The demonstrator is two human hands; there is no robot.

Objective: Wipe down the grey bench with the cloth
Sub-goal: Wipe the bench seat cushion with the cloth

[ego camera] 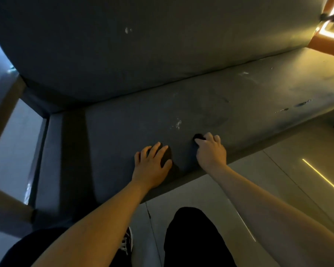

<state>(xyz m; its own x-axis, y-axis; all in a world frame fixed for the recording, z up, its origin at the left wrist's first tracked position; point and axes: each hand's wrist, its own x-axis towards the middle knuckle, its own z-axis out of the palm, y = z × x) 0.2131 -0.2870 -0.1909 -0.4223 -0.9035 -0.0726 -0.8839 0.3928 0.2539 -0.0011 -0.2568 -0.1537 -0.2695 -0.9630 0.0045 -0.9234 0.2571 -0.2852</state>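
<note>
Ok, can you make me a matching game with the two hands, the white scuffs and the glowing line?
Things:
1. left hand
2. right hand
3. white scuffs
4. glowing line

Places or states:
a. on the floor
b. flat on the grey bench, fingers spread
c. gripping the dark cloth
d. on the bench, just beyond the hands

Pairs: 1-b, 2-c, 3-d, 4-a.

The bench seat lies open rightward; the backrest seemingly walls its rear.
</note>
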